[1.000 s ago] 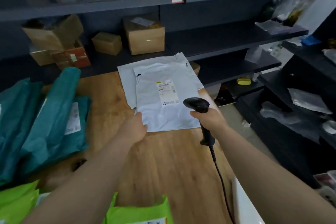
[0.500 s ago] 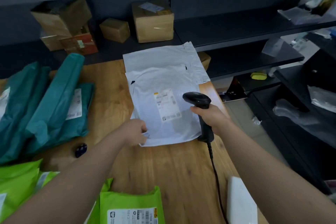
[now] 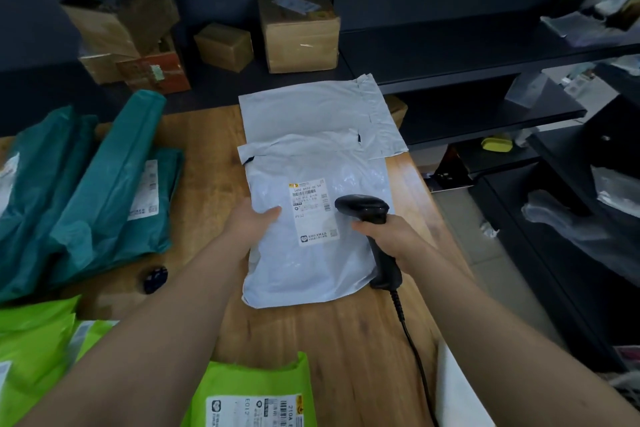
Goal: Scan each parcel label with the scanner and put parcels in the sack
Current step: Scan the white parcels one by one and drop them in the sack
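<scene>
Fingers of the right hand are squeezing the black corded scanner. Left hand is pinching the grey plastic parcel on the wooden worktop, white label lying just left of those fingers.

The wooden table carries a grey labelled mailer near its right edge, its far end overlapping a second grey mailer behind it. Teal parcels are heaped at the left and lime-green parcels lie along the near edge, with a small dark object between them. Cardboard boxes stand on the dark shelf beyond.
</scene>
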